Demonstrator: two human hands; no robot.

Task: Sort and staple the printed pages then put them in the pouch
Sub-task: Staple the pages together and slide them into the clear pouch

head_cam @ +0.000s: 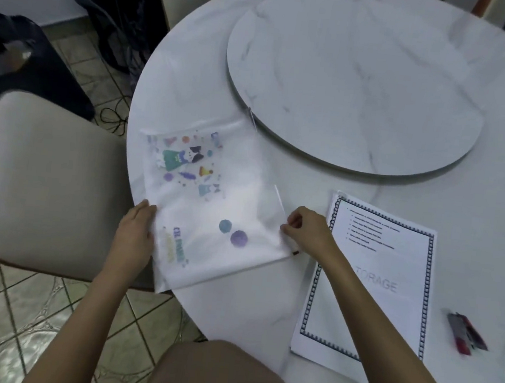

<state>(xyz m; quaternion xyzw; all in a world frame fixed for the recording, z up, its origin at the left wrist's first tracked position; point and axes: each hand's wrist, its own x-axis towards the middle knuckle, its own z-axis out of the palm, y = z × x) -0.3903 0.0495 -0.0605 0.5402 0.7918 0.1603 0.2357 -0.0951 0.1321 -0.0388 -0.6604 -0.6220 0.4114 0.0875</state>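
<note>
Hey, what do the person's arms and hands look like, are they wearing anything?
The left hand and right hand wear no gloves. Both arms are bare, with no sleeves in view, and no watch, ring or bracelet shows.

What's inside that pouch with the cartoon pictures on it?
The pouch looks milky white all over; whether sheets lie inside or it is just frosted plastic cannot be told. One set of printed pages lies outside, on the table to its right.

A: The pouch [211, 212] at the right hand [306, 228]?
B: Smooth, frosted, translucent plastic.
A: And the pages [372, 285] just right of that hand?
B: Matt white paper, on a glossy marble-look tabletop [480, 171].
</note>
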